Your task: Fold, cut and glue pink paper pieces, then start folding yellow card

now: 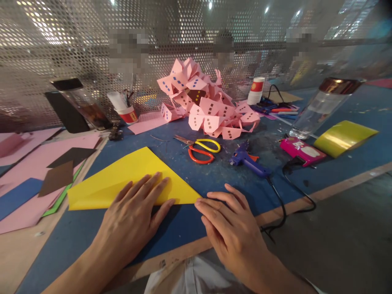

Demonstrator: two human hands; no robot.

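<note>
A sheet of yellow paper (143, 165), folded into a triangle, lies on the blue tabletop with its folded edge toward me. My left hand (134, 208) rests flat on its middle, fingers spread and the thumb beside the near edge. At the paper's right corner, my right hand (228, 224) touches the tip with its fingertips; the fingers are stretched out. Beyond the paper lie scissors (200, 149) with one red and one yellow handle loop. A blue glue gun (249, 161) lies to their right.
Pink folded-paper pieces (211, 116) are heaped at the back. Coloured sheets (58, 175) lie on the left. Drink bottles (87, 106) stand on both sides. A pink box (301, 151), a gold curled sheet (346, 136) and a black cable (283, 204) are on the right.
</note>
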